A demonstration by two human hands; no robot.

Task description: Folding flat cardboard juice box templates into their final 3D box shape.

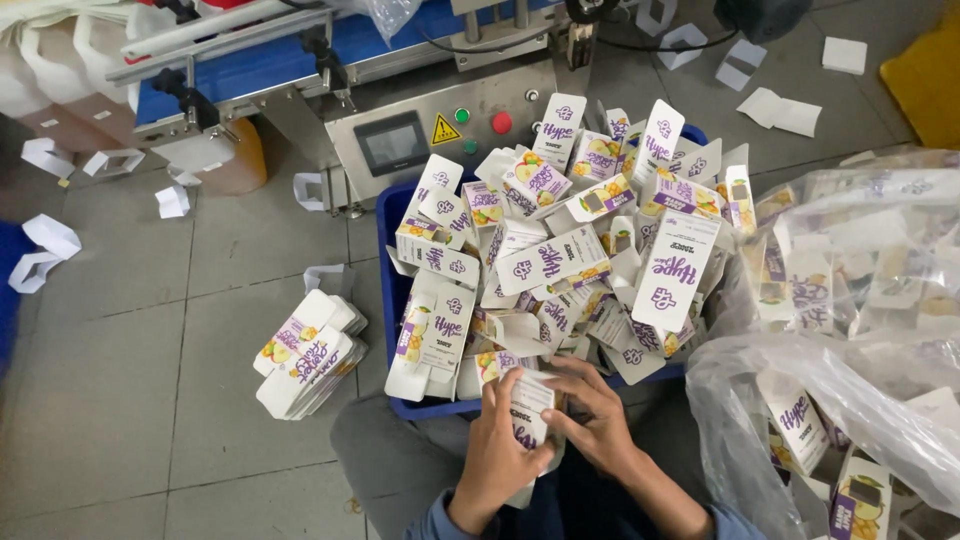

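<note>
Head view: a small white carton [532, 408] is gripped over the lap, at the blue crate's [388, 262] near edge, by left hand [497, 455] and right hand [598, 425], fingers clamped; flaps are best pressed squarely.

Seen from above at the bottom centre of the frame, both forearms rise from the lower edge and converge. The left hand [497, 450] is turned back-up, fingers curled inward and pinched closed near the middle of the picture's lower third. The right hand [598, 420] sits just beside it, slightly higher, fingers bent and spread toward the left hand, thumb tucked under. Blue cuffs show at both wrists.
</note>
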